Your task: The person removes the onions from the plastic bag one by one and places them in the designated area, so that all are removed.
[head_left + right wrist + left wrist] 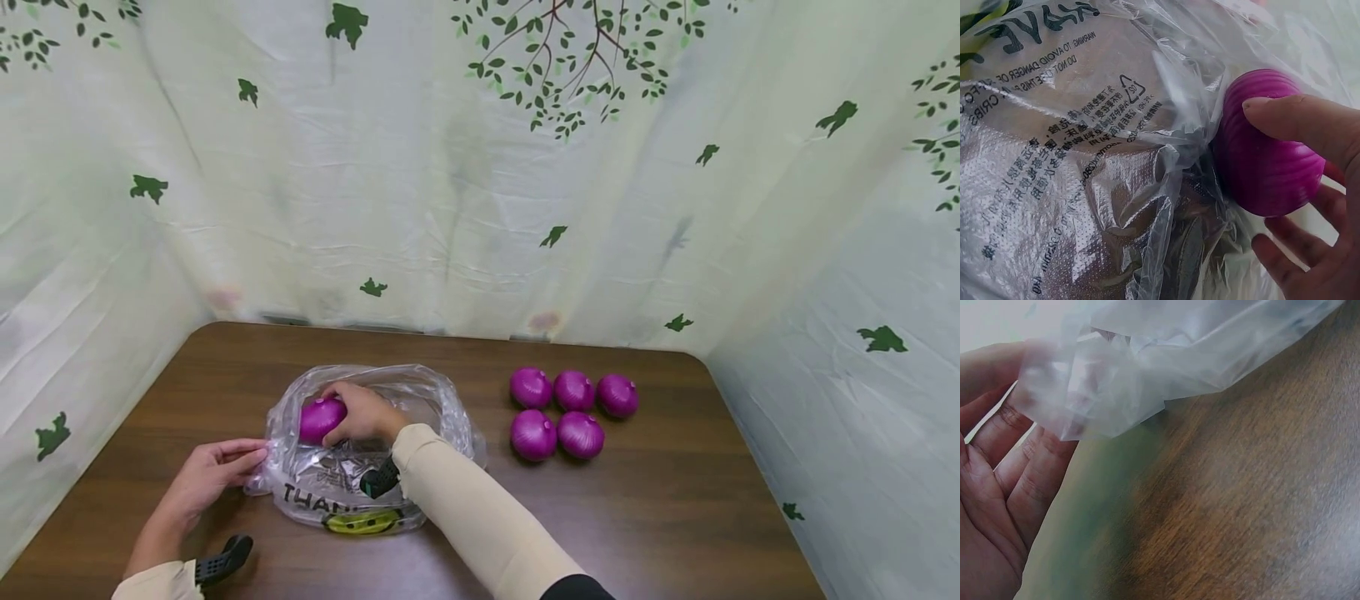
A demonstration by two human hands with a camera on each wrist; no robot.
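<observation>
A clear plastic bag (303,521) with dark printing and a yellow patch lies spread on the table, its mouth facing up. Within its opening, my right hand (365,414) grips a purple onion (318,421). The right wrist view shows the thumb over one side of the onion (1266,156) and the fingers round the other, beside the bag's printed film (1085,125). At the bag's left edge, my left hand (210,475) pinches the rim between thumb and fingers. Crumpled film (1116,381) partly covers those fingertips in the left wrist view.
Several more purple onions (533,435) stand in two rows on the brown wooden table (637,525), right of the bag. A pale curtain (420,192) printed with green leaves surrounds the table's back and sides.
</observation>
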